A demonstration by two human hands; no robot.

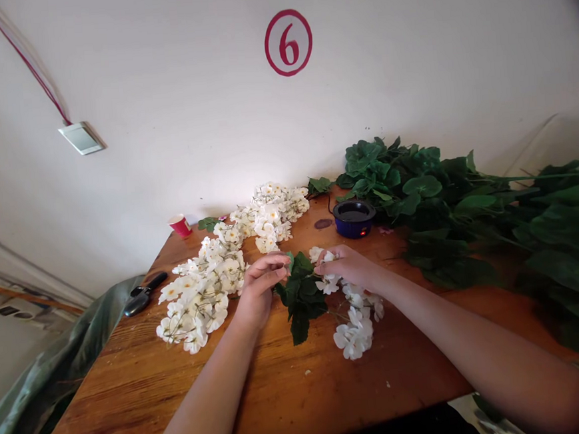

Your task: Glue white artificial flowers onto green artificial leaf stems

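My left hand [262, 283] is closed in a pinch on a cluster of dark green artificial leaves [302, 295] in the middle of the wooden table [142, 382]. My right hand [349, 266] is curled over a strand of white artificial flowers [355, 322] that trails toward me, its fingertips meeting the same leaf cluster. Both forearms reach in from the near edge. Exactly how the leaves and the strand join between my fingers is hidden.
A long pile of white flower strands [223, 265] lies to the left. A heap of green leaves [449, 204] fills the right side. A blue pot [354, 218] sits behind my hands, a red cup [180, 225] by the wall, and a black tool [144, 294] at the left edge.
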